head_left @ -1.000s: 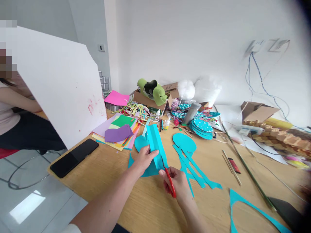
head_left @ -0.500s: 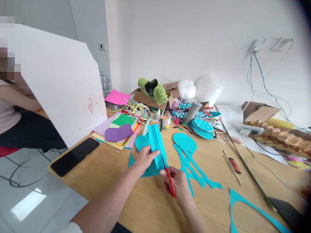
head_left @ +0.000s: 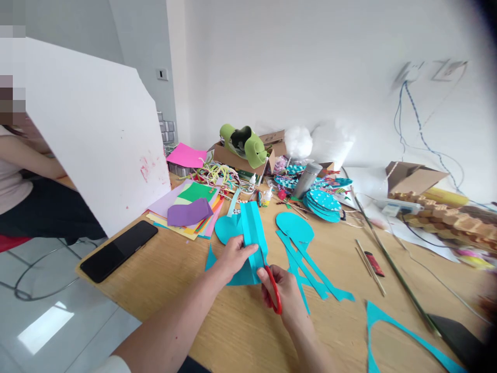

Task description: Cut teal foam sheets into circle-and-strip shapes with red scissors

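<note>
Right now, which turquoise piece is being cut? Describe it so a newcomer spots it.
On the wooden table, near its front edge, the left hand holds a folded turquoise paper while the right hand works red scissors into it. Unlike the flat turquoise cutouts beside it, it is creased lengthwise and lifted.

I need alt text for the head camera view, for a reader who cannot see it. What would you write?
A person's left hand holds folded turquoise paper while the right hand cuts it with red-handled scissors over a wooden table. Around them lie turquoise scraps, a stack of coloured paper, a black phone and a large white board.
</note>
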Demonstrator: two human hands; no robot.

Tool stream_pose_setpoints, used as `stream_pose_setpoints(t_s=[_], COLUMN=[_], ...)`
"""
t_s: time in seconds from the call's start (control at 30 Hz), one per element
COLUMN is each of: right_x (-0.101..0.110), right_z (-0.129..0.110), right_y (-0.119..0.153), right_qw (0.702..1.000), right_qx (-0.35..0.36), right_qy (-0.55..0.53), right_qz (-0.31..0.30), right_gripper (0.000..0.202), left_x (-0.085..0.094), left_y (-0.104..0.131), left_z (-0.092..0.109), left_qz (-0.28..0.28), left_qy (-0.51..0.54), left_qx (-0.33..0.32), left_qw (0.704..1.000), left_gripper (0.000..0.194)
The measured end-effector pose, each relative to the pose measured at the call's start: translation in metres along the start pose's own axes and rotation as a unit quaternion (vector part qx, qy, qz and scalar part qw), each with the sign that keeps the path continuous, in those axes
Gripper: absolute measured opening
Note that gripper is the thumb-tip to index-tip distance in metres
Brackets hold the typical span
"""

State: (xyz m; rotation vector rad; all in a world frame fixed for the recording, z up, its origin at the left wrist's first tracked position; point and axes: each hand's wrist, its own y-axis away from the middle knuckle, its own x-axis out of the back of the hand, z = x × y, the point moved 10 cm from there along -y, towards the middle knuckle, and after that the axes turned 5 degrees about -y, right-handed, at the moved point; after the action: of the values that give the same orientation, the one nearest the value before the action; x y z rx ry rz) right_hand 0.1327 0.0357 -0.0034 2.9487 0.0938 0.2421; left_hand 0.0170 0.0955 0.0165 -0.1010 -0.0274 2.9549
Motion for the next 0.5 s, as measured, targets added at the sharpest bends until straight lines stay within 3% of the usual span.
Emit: stream_pose_setpoints(t_s=[0.5], right_x=[0.0032], right_z=[0.0092], right_y=[-0.0057], right_qw=[1.000], right_qx=[0.007], right_qy=[-0.010], right_qz=[0.000], right_gripper=[0.051], left_x=[-0.0069], left_y=[0.0009], left_z=[-0.0014], left_qz=[-0.022], left_qy=[0.009], left_qx=[0.005], left_qw=[1.000], left_gripper=[0.025])
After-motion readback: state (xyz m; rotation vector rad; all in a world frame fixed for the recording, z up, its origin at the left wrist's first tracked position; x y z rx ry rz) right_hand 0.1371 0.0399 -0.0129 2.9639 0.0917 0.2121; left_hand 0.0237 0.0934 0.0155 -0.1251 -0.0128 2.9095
